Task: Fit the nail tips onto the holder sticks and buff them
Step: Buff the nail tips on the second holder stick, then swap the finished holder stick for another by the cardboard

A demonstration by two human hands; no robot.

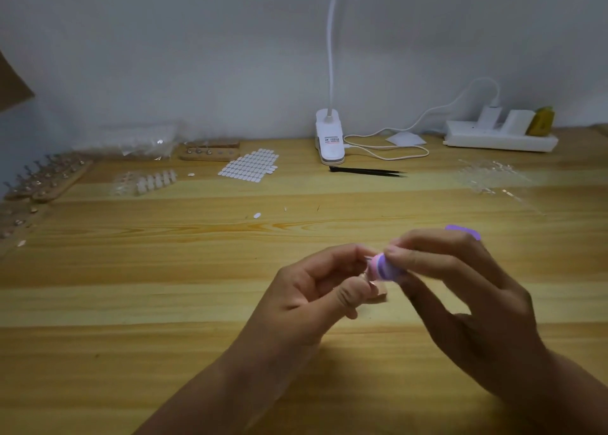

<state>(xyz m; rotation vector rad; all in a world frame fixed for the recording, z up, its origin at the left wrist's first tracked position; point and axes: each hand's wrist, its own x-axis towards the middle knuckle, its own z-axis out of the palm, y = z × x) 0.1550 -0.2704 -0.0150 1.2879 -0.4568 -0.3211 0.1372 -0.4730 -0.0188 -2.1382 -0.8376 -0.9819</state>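
My left hand pinches a small holder stick with a clear nail tip on its top, above the wooden table. My right hand grips a pink and purple buffer, whose face lies against the nail tip. The far end of the buffer pokes out purple behind my right fingers. The tip itself is mostly hidden between buffer and fingers.
Wooden racks of holder sticks stand at the far left, another rack behind. A sheet of white adhesive tabs, nail tips, black tweezers, a clip lamp, a power strip and clear packaging lie along the back.
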